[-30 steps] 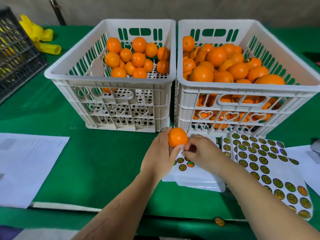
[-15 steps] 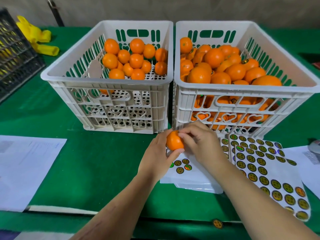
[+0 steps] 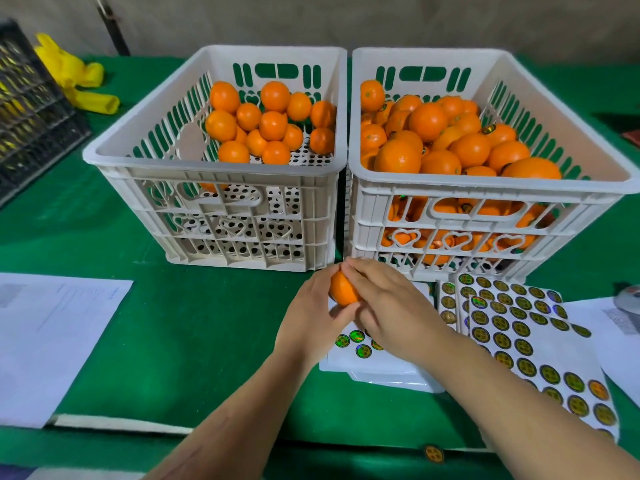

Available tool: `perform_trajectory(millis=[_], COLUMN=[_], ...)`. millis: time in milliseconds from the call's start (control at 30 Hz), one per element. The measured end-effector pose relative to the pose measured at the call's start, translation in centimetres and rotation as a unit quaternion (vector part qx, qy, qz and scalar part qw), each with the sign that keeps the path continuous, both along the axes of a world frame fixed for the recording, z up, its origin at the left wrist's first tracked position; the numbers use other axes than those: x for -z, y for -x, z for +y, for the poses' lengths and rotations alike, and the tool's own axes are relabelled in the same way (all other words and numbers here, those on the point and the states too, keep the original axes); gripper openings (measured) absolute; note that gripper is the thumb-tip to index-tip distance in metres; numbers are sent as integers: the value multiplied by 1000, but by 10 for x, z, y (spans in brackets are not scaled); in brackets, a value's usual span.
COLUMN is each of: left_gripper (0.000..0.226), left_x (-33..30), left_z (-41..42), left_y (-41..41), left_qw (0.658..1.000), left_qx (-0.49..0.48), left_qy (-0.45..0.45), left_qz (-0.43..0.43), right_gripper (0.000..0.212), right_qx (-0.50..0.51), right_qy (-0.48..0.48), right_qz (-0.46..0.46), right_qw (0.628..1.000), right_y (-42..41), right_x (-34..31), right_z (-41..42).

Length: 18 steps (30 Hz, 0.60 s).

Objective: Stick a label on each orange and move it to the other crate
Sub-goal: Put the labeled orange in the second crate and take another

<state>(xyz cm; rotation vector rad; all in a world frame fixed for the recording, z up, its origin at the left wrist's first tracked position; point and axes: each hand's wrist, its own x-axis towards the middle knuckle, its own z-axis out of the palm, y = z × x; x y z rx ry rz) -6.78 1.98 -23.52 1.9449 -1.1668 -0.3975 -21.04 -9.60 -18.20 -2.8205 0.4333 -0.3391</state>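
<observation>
— What is nearest on the green bench point(image 3: 194, 327)?

— A lone round sticker point(image 3: 434, 454) lies at the near edge. Beyond it, two bare forearms reach in from the near side. The left hand point(image 3: 313, 320) cups an orange point(image 3: 343, 289) from the left, fingers curled around it and thumb under it. The right hand point(image 3: 388, 306) covers the fruit's right side, its fingers laid over the top and pressing on the peel; whether a label sits beneath them cannot be told.

— And where is that orange?

— Held between both hands, just above a white sheet point(image 3: 377, 367) bearing a few stickers, and close to the near walls of the two crates, about where they meet.

— What lies to either side?

— On the right, overlapping sheets of round stickers point(image 3: 512, 327) fan out toward the near right edge, with a paper point(image 3: 620, 344) beyond them. On the left, a white printed page point(image 3: 52, 341) lies flat, well apart from the hands.

— And farther back?

— Two white slotted crates stand side by side, touching. The left crate point(image 3: 221, 188) holds a single loose layer of oranges gathered toward its far right corner, with perforated floor showing. The right crate point(image 3: 485, 192) is heaped nearly to the rim, several fruits showing small stickers. At far left sit a dark crate point(image 3: 31, 116) and a yellow object point(image 3: 76, 77).
</observation>
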Motion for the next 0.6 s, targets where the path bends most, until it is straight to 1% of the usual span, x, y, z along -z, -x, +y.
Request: perform_trajectory(millis=[167, 233, 300, 333, 433, 533, 600], left_gripper=[76, 71, 62, 58, 56, 48, 58], left_x=[-3, -4, -5, -6, -7, -8, -9], left_z=[2, 2, 2, 2, 3, 3, 2], left_y=[-1, -1, -2, -2, -2, -2, -1], left_qw=[1000, 1000, 1000, 1000, 999, 999, 999], left_qx=[-3, 1, 3, 2, 3, 12, 26], left_qy=[2, 7, 19, 24, 35, 34, 16], left_qz=[9, 9, 16, 17, 5, -14, -28], right_gripper=[74, 75, 81, 81, 66, 70, 75], right_qx=[-13, -22, -21, -20, -24, -11, 7], right_qy=[17, 7, -1, 4, 49, 44, 29], right_qz=[18, 37, 54, 55, 26, 35, 27], right_qw=[1000, 999, 998, 998, 998, 998, 999], right_y=[-2, -3, -3, -4, -2, 5, 10], right_x=[1, 1, -1, -2, -7, -15, -24], right_z=[-6, -11, -16, -15, -13, -21, -25])
